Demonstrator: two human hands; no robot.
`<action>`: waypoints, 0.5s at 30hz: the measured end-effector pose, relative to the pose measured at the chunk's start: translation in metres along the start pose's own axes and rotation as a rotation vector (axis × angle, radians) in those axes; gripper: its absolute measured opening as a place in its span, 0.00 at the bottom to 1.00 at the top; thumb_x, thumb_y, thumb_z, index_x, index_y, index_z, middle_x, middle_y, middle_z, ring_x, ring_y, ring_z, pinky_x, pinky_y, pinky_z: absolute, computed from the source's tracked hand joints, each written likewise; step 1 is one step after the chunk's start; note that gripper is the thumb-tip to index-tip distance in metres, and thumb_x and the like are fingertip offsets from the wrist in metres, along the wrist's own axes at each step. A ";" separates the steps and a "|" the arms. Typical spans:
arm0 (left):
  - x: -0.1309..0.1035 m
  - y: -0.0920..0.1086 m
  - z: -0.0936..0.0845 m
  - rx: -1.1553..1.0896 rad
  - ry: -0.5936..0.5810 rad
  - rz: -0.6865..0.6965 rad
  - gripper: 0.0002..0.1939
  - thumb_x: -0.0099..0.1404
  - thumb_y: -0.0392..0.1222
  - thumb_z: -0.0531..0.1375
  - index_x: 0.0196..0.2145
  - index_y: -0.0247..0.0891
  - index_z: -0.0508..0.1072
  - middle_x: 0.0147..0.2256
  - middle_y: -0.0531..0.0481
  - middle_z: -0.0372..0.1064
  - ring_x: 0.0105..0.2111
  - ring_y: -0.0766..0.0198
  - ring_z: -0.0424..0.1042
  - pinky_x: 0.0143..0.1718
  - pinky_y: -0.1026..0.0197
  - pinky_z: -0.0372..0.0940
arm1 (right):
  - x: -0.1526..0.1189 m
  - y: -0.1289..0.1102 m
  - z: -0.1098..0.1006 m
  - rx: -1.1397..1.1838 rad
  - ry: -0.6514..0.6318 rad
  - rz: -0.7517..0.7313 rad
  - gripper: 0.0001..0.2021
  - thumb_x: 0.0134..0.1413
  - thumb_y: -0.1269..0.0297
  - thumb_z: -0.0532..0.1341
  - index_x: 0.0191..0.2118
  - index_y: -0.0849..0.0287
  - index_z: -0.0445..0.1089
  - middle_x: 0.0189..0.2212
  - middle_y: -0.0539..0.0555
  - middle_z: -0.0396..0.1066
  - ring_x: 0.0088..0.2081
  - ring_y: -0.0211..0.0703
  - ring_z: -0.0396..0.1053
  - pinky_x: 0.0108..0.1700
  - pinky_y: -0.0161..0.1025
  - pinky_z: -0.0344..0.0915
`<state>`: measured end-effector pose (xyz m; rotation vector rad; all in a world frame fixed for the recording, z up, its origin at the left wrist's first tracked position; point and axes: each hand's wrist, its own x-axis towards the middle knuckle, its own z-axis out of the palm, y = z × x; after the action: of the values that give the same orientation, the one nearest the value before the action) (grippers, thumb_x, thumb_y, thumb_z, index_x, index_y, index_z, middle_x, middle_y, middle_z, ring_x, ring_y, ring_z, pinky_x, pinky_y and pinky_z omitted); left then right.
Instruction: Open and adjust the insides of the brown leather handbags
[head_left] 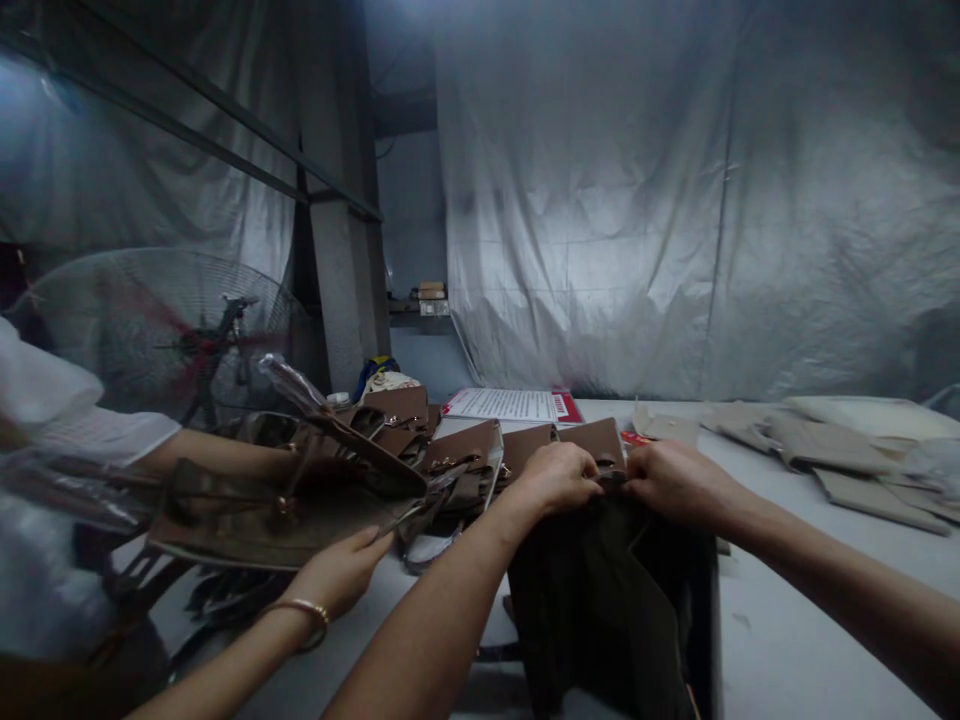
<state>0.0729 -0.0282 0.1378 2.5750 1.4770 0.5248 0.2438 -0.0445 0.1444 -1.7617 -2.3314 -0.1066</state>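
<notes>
A dark fabric bag [600, 600] hangs upright over the white table, its top edge pinched between my two hands. My left hand [559, 478] grips that edge with curled fingers. Close by on the right, my right hand [671, 482] holds the same edge, its fingers also closed. Just behind my hands stand brown flaps of bags [592, 442], in a row with others [461, 450]. The inside of the dark bag is in deep shadow.
At the left, a co-worker's hand [341, 575] with a bracelet holds a brown bag [277, 520] close to my left forearm. Grey-beige fabric pieces [840, 445] lie at the right of the table [795, 590]. A printed sheet [506, 404] and a large fan [202, 345] are farther back.
</notes>
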 end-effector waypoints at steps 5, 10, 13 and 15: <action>0.005 -0.002 0.000 -0.125 -0.105 0.022 0.12 0.51 0.43 0.61 0.35 0.42 0.78 0.29 0.53 0.72 0.32 0.64 0.68 0.30 0.67 0.58 | -0.005 -0.001 0.001 -0.129 0.053 0.044 0.11 0.49 0.60 0.56 0.31 0.58 0.74 0.28 0.60 0.73 0.31 0.49 0.70 0.27 0.37 0.53; 0.012 -0.008 0.003 -0.203 -0.181 0.074 0.15 0.52 0.42 0.59 0.39 0.42 0.77 0.28 0.54 0.71 0.30 0.65 0.67 0.30 0.68 0.58 | -0.006 -0.005 0.004 -0.200 0.060 0.068 0.13 0.51 0.61 0.53 0.32 0.60 0.75 0.30 0.63 0.74 0.32 0.53 0.71 0.29 0.39 0.59; 0.014 -0.009 0.003 -0.204 -0.201 0.111 0.17 0.52 0.40 0.59 0.41 0.43 0.76 0.28 0.55 0.71 0.30 0.66 0.66 0.30 0.68 0.57 | -0.004 -0.004 0.007 -0.212 0.068 0.056 0.13 0.50 0.62 0.53 0.31 0.60 0.75 0.29 0.64 0.73 0.32 0.55 0.71 0.29 0.41 0.60; 0.015 -0.008 0.002 -0.201 -0.205 0.112 0.17 0.52 0.40 0.59 0.41 0.42 0.76 0.29 0.55 0.71 0.30 0.66 0.66 0.30 0.68 0.57 | -0.003 -0.003 0.009 -0.217 0.072 0.051 0.14 0.51 0.61 0.53 0.31 0.61 0.75 0.29 0.65 0.73 0.32 0.56 0.72 0.30 0.42 0.61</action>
<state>0.0743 -0.0114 0.1372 2.4786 1.1592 0.3859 0.2409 -0.0462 0.1351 -1.8797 -2.2957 -0.4224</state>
